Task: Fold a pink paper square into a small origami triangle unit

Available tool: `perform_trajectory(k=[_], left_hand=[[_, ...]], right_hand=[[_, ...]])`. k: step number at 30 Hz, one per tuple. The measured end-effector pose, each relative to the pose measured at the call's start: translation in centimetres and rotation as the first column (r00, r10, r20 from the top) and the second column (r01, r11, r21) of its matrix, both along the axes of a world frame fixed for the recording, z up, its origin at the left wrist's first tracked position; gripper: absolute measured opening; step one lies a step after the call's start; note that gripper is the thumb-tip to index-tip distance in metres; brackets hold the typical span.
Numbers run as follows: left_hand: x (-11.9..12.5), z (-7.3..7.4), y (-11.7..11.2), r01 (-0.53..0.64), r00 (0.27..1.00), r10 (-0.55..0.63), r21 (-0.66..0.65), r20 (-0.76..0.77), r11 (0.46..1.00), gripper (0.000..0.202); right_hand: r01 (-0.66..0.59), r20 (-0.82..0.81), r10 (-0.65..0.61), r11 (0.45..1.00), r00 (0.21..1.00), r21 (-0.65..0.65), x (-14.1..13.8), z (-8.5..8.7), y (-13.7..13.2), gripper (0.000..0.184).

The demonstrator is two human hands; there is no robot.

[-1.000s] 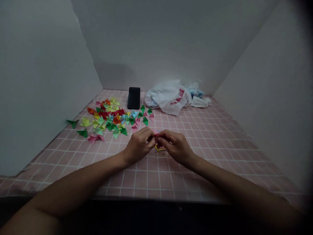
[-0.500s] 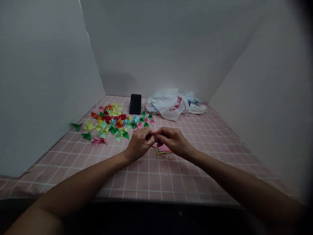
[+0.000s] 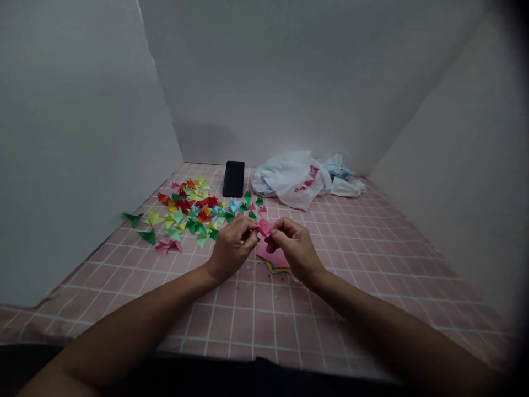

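Note:
A small piece of folded pink paper (image 3: 265, 227) is held up between my two hands, above the table. My left hand (image 3: 233, 245) pinches its left edge between thumb and fingers. On the other side my right hand (image 3: 294, 248) grips it with thumb and bent fingers, hiding part of the fold. Beneath the hands lies a stack of coloured paper sheets (image 3: 276, 257), pink on top with yellow and other colours showing at the lower edge. My right hand partly covers this stack.
Many folded paper pieces (image 3: 194, 209) in several colours are spread at the left. A black phone (image 3: 233, 179) lies behind them. White plastic bags (image 3: 289, 179) rest against the back wall. A pink checked cloth (image 3: 231, 314) covers the table, with pale walls on three sides.
The pink paper shows more of its surface between my hands, which are slightly farther apart. The camera view has shifted slightly, uncovering more of the sheet stack.

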State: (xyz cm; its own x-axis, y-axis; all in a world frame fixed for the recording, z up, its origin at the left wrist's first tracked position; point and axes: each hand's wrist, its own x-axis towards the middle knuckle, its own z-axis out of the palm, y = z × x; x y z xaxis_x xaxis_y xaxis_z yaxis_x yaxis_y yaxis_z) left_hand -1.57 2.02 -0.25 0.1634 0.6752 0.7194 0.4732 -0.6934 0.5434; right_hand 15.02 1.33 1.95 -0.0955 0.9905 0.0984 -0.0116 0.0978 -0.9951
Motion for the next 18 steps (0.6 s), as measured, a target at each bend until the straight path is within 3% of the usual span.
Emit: perform_trajectory(k=[9,14,18], left_hand=[[0.21,-0.17,-0.25,-0.008,0.975,0.041,0.15,-0.218,0.989,0.014],[0.17,-0.16,-0.21,-0.006,0.973,0.041,0.155,-0.227,0.988,0.014],[0.11,-0.1,-0.25,-0.01,0.984,0.03,0.119,-0.173,0.993,0.014]], right_hand=[[-0.061,0.134,0.045,0.991,0.99,0.119,0.67,-1.11,0.21,0.017],[-0.072,0.255,0.024,0.981,0.967,0.181,0.77,-1.08,0.05,0.02],[-0.026,0.214,0.001,0.993,0.977,0.115,0.89,-1.1,0.18,0.023]])
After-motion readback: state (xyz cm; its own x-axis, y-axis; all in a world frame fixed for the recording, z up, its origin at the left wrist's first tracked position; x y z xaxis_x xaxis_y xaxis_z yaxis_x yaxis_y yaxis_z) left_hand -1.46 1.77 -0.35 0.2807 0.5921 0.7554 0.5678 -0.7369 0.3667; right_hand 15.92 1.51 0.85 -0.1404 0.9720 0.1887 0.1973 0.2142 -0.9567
